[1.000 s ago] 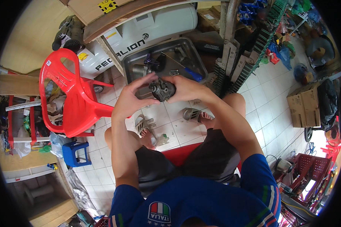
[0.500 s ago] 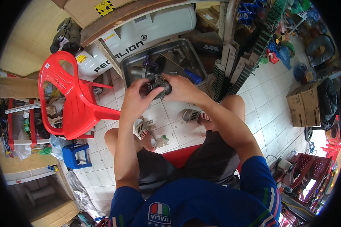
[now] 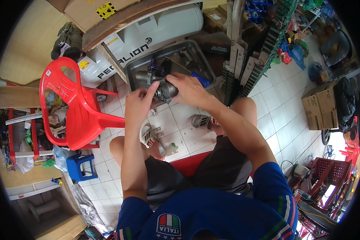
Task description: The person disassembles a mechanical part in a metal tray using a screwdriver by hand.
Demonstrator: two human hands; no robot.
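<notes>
In front of me, over the near edge of a metal tray (image 3: pixel 207 61), my right hand (image 3: pixel 185 87) grips a dark grey metal machine part (image 3: pixel 170 92). The part is rounded, with a shiny shaft-like end facing left. My left hand (image 3: pixel 140 102) is at that end, its thumb reaching toward it and its fingers curled. What those fingers hold, if anything, is hidden. Inside the tray lie a screwdriver with a blue handle (image 3: pixel 200 79), a dark purple part (image 3: pixel 153 66) and a silvery cylindrical piece (image 3: pixel 142 76).
A red plastic chair (image 3: pixel 78 120) stands at left, with a blue stool (image 3: pixel 82 166) below it. Behind the tray lies a white tank (image 3: pixel 168 28). A folding metal gate (image 3: pixel 248 60) rises right of the tray. Cardboard boxes (image 3: pixel 318 106) sit farther right.
My left hand has drawn slightly left and its fingers have curled in. The machine part has turned in my right hand, so its shiny end now shows.
</notes>
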